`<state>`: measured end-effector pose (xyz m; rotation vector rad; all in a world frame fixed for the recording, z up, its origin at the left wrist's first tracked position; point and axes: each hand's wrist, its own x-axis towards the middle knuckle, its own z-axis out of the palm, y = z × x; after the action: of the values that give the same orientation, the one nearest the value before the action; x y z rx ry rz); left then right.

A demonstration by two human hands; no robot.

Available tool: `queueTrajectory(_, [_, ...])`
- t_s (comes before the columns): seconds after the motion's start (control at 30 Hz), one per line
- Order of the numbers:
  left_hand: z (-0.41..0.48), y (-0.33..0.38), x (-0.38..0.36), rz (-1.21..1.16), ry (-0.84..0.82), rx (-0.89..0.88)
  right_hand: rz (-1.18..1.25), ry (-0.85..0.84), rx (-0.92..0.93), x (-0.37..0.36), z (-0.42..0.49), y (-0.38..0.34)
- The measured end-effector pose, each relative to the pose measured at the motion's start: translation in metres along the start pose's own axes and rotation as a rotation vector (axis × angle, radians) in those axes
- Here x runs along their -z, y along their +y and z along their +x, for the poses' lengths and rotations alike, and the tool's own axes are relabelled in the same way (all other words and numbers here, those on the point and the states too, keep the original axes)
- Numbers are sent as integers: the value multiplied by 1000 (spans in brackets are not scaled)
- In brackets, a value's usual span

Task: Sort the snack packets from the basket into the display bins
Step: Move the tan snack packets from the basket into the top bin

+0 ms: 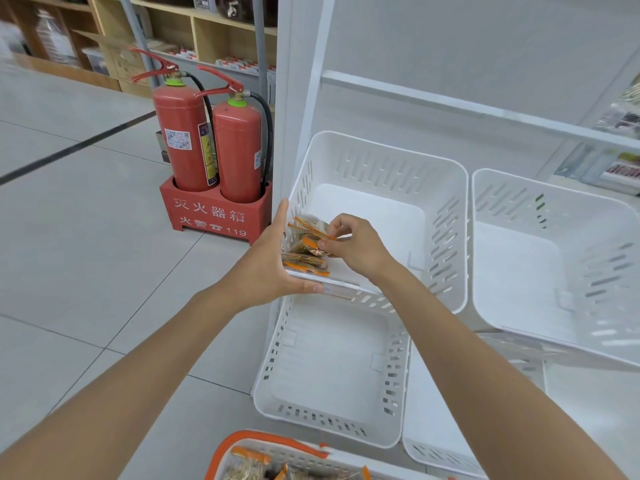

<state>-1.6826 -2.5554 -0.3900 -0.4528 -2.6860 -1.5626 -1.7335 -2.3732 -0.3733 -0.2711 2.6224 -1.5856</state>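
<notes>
1. The left hand, fingers straight, steadies the white slotted plastic bin at its front-left corner.
2. The right hand pinches orange-edged clear snack packets stacked in that corner; they are best squared flat before release.
3. The orange-rimmed white basket holds more.

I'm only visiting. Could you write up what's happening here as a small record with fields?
Place: shop aisle with white display bins
Left hand: braces the front left corner of the upper bin, fingers straight
Right hand: inside that bin, pinching the snack packets
Packets: small pile at the bin's front left
Basket: bottom edge, orange rim, more packets inside
Nearby: two red fire extinguishers on the floor
</notes>
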Motion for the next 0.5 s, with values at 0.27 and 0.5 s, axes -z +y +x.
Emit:
queueTrajectory(0.27, [2,-5,-1,-44,2,-4,-92,-10,21,-1,0,0])
queueTrajectory(0.5, [3,-2,0,-70,-26,-37,-172,134,129,5,-6,-3])
